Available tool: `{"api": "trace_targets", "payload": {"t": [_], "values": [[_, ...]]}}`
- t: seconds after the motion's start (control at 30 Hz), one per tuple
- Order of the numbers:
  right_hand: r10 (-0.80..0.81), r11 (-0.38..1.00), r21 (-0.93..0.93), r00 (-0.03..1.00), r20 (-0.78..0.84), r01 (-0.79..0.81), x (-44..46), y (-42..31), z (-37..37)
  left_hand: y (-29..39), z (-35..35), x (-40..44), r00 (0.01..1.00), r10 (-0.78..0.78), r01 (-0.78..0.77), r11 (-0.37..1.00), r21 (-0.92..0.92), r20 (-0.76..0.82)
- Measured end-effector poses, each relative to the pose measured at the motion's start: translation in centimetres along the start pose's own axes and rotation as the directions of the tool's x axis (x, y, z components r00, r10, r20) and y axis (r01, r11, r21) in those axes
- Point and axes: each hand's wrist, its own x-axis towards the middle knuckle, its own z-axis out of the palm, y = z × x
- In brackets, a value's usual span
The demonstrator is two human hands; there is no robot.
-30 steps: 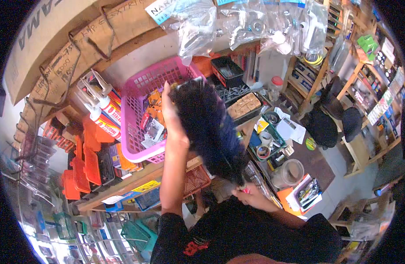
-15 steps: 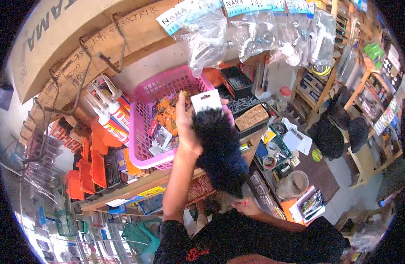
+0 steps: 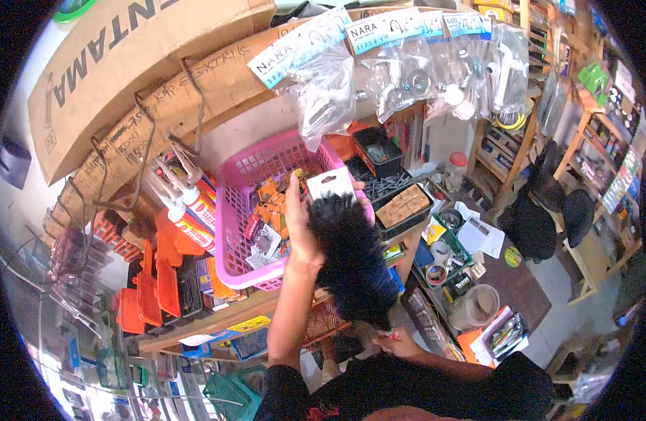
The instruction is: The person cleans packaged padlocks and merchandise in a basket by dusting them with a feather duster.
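Note:
My left hand (image 3: pixel 303 235) is closed around a white hang card (image 3: pixel 331 184) with a slot at its top. The thumb lies along the card's left edge and fingertips show at its right. A black, hairy mass (image 3: pixel 354 256) covers whatever is below the card; I cannot tell if it is hair before the camera. Lower down, my right hand (image 3: pixel 401 344) is closed with its fingers pinched together. A tiny red spot shows at the fingertips, too small to name. Behind my left hand stands a pink basket (image 3: pixel 228 242) holding orange-and-yellow small packs (image 3: pixel 270 200).
Sealant tubes (image 3: pixel 196 214) and orange bins (image 3: pixel 170 284) stand left of the basket. Black trays of screws (image 3: pixel 390 172) and small brown blocks (image 3: pixel 405 208) lie to its right. Bagged taps (image 3: pixel 400 84) hang overhead, beside metal hooks (image 3: pixel 147 133). A black chair (image 3: pixel 537 221) stands at right.
The view has shifted, so shelf and basket appear lower and slightly to the right. Both hands keep nearly the same pose, the left still holding the card.

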Motion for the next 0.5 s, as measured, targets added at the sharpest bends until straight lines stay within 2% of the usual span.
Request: {"api": "trace_targets", "payload": {"t": [0.03, 0.07, 0.17, 0.2, 0.27, 0.3, 0.33, 0.4, 0.43, 0.47, 0.5], "values": [[0.013, 0.998, 0.067, 1.0, 0.0, -0.013, -0.6, -1.4, 0.2, -0.1, -0.8, 0.2, 0.998, 0.007, -0.006, 1.0, -0.012, 0.062], [0.039, 0.997, 0.072, 0.998, -0.043, -0.036, -0.9, -6.0, 0.7, -0.1, -1.1, 0.5, 0.997, 0.009, -0.007, 1.0, -0.02, 0.075], [-0.026, 0.954, 0.298, 1.0, -0.017, 0.03, 0.2, -11.2, 1.0, -0.4, 1.7, 0.0, 0.96, 0.201, -0.186, 0.978, 0.091, -0.196], [0.01, 0.966, 0.26, 0.998, -0.058, 0.006, 1.0, -10.4, 0.8, -0.3, 1.8, -0.3, 0.964, 0.195, -0.187, 0.98, 0.061, -0.181], [-0.119, 0.987, 0.086, 0.981, -0.154, 0.133, 0.8, -9.7, 1.4, -0.7, 2.1, -0.2, 0.947, 0.215, -0.19, 0.974, 0.124, -0.24], [-0.123, 0.989, 0.056, 0.978, -0.166, 0.134, 0.8, -8.0, 1.4, -0.7, 2.2, -0.1, 0.936, 0.231, -0.196, 0.968, 0.154, -0.264], [-0.127, 0.991, 0.026, 0.976, -0.178, 0.134, 0.8, -6.3, 1.4, -0.6, 1.5, 0.0, 0.962, 0.181, -0.148, 0.974, 0.17, -0.202], [-0.082, 0.985, 0.14, 0.99, -0.112, 0.098, 0.8, 2.1, 0.9, -0.3, -0.5, 0.3, 0.994, 0.083, -0.066, 0.976, 0.206, -0.076], [-0.06, 0.978, 0.195, 0.995, -0.076, 0.074, 0.8, 4.2, 0.7, -0.4, -0.5, 0.4, 0.996, 0.077, -0.067, 0.981, 0.184, -0.046], [-0.005, 0.977, 0.212, 1.0, -0.002, 0.005, 0.6, 4.1, 0.5, -0.4, -0.2, 0.2, 0.993, 0.091, -0.076, 0.977, 0.199, -0.072], [0.07, 0.943, 0.324, 0.997, 0.029, -0.076, 0.2, 2.5, 0.7, -0.4, 0.1, 0.1, 0.99, 0.106, -0.083, 0.974, 0.211, -0.098]]}}
